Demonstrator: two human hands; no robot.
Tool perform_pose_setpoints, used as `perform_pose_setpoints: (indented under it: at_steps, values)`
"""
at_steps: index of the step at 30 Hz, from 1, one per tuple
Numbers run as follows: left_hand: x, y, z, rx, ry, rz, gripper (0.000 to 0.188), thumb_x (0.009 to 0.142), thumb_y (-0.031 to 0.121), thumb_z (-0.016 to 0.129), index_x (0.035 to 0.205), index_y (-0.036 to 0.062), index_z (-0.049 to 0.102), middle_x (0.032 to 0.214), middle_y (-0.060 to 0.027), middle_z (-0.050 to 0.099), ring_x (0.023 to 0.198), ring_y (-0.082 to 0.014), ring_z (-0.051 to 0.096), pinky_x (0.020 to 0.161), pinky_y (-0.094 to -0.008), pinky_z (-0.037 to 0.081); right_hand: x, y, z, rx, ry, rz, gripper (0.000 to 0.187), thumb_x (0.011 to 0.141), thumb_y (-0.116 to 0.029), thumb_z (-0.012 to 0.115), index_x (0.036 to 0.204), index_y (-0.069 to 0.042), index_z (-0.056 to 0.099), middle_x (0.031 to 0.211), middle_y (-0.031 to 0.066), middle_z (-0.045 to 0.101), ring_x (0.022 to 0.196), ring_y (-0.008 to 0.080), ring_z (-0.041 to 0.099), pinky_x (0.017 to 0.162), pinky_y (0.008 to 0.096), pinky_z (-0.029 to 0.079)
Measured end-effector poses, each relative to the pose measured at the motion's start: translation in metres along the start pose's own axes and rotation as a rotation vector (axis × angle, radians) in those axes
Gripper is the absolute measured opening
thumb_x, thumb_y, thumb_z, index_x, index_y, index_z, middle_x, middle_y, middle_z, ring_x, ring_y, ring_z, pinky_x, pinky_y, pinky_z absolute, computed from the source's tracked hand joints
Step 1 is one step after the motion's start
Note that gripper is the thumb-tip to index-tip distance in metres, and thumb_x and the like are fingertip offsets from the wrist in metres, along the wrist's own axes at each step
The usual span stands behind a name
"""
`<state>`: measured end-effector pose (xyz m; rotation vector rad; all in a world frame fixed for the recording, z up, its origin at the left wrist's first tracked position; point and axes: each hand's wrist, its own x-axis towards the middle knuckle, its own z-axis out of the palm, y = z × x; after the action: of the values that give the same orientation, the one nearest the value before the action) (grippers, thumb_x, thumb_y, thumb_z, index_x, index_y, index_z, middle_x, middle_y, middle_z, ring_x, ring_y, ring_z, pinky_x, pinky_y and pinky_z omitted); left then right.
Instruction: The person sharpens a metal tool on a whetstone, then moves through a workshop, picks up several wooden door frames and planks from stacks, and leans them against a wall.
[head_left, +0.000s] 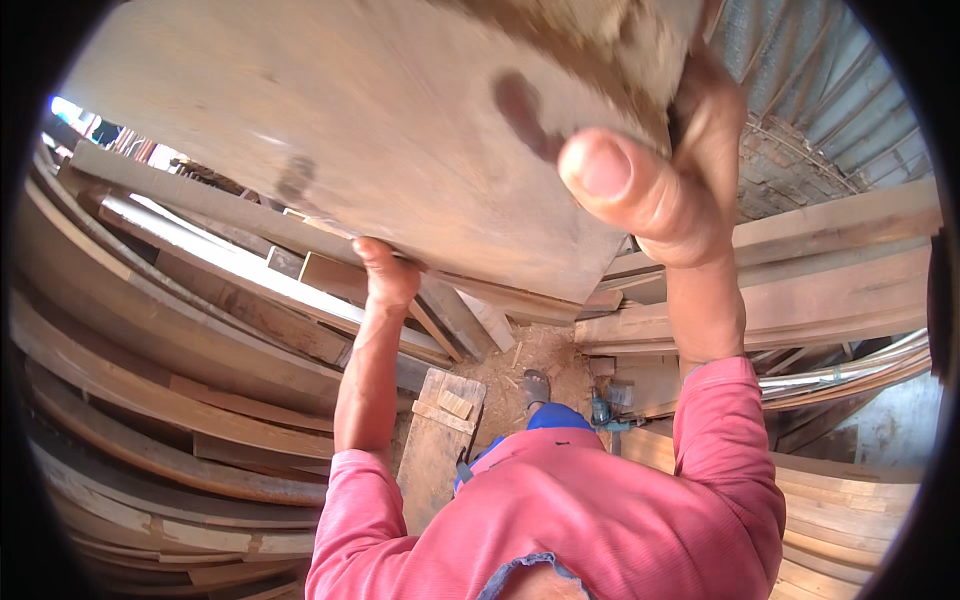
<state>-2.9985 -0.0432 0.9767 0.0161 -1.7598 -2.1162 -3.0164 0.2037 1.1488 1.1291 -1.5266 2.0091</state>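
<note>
A wide, flat wooden board [400, 150] is raised in front of me and fills the upper part of the view. Dark smudges mark its pale face, and its top right edge looks rough and splintered. My right hand [680, 195] grips the right side, thumb over the face and fingers curled behind the edge, partly hidden. Lower down, my left hand [390, 278] holds the bottom edge, its thumb up at the board's face and the other fingers hidden underneath.
Long planks [160, 380] are stacked to the left, and more timber [820, 270] lies on the right. A small bench-like board [440, 430] stands near my legs. Beside my foot [537, 385] on the sawdust-covered floor [500, 365] is a teal power tool [602, 412].
</note>
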Motion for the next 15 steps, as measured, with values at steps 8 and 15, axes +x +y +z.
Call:
perform_pose_setpoints:
  at_steps: [8,15]
  values:
    - [0.045,-0.165,0.006,0.377,-0.331,0.327,0.082,0.095,0.069,0.031,0.117,-0.0051,0.058,0.114,-0.0173,0.060,0.105,-0.0269,0.056,0.082,-0.0411,0.047,-0.063,0.092,-0.066,-0.182,0.007,0.284,0.065,0.074,-0.036,0.076,0.120,0.006,0.057,0.107,0.0125,0.063,0.097,0.0199,0.061,0.085,0.0334,0.050]
    - [0.086,-0.242,-0.017,0.287,-0.230,-0.106,0.072,0.100,0.061,0.031,0.124,-0.0031,0.055,0.113,-0.0147,0.060,0.103,-0.0229,0.056,0.088,-0.0387,0.046,-0.072,0.180,-0.071,-0.184,0.161,0.420,0.078,0.079,-0.053,0.075,0.129,0.003,0.053,0.121,0.0150,0.058,0.110,0.0246,0.055,0.094,0.0360,0.045]
